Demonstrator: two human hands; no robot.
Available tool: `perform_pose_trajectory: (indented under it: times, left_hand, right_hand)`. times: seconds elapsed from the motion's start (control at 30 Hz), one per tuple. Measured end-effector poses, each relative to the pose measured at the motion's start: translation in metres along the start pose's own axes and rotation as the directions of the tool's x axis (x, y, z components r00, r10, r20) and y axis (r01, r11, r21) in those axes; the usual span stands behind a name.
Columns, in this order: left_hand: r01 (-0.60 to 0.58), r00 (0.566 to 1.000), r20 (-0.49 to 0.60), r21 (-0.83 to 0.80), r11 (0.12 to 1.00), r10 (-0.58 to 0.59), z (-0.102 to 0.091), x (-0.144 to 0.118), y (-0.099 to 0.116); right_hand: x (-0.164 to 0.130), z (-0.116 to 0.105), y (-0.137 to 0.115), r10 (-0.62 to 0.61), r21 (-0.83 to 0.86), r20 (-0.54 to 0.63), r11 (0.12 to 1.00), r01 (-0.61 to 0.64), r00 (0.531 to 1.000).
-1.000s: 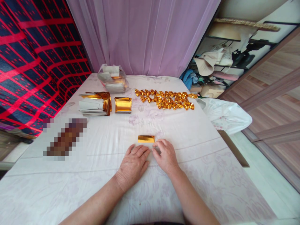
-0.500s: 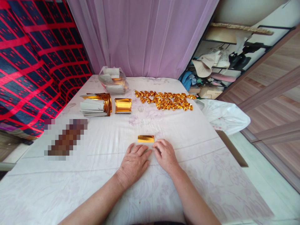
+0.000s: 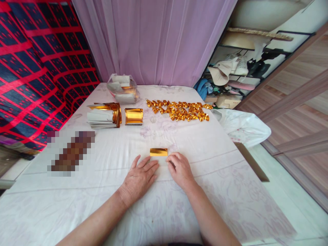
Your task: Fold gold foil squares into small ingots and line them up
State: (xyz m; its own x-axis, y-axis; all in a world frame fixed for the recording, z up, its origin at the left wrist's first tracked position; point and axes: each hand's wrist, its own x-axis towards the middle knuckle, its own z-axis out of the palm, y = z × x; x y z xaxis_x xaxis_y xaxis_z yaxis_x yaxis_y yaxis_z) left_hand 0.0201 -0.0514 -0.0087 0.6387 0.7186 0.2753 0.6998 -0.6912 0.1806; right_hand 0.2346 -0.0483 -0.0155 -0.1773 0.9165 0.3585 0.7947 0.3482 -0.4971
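Observation:
A folded strip of gold foil paper [image 3: 158, 152] lies flat on the cloth in front of both hands. My left hand [image 3: 140, 176] rests palm down just below its left part, fingers spread and holding nothing. At the strip's lower right corner is my right hand [image 3: 180, 170], its fingers curled in and bunched with the thumb. Its fingertips are at or very near the foil's edge; whether they grip it is hidden. Farther back lie a small stack of gold foil sheets [image 3: 134, 116] and a larger grey-backed stack [image 3: 102, 117].
Several folded gold foil pieces [image 3: 183, 110] lie in rows at the back right. A clear plastic bag [image 3: 122, 89] of paper stands at the back left. A pixelated patch [image 3: 73, 152] covers something on the left. Beyond the right edge are a white bag [image 3: 246, 126] and shelves.
My left hand has slid left and a little away from my right hand, its fingers spreading wider. My right hand and the foil strip stay nearly in place.

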Motion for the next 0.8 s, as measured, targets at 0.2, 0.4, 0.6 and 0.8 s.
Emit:
perform_pose_trajectory:
  times: [0.2, 0.4, 0.6, 0.8]
  left_hand:
    - [-0.020, 1.000, -0.007, 0.034, 0.999, 0.020, -0.007, -0.012, -0.014]
    - [-0.005, 1.000, -0.009, 0.030, 1.000, 0.006, -0.010, -0.018, -0.020]
    - [-0.020, 0.999, -0.027, 0.043, 0.999, 0.021, -0.017, -0.015, -0.021]
    - [0.014, 0.996, -0.088, 0.078, 0.997, -0.007, -0.014, -0.001, -0.002]
  right_hand:
    - [-0.001, 0.000, 0.000, 0.015, 0.009, 0.005, 1.000, -0.015, 1.000]
    - [-0.001, 0.000, -0.001, 0.013, 0.018, -0.006, 1.000, -0.013, 1.000]
    - [0.000, 0.001, -0.001, 0.021, 0.013, -0.004, 1.000, -0.021, 1.000]
    - [0.000, 0.000, -0.003, 0.027, -0.016, -0.016, 0.999, -0.028, 1.000]
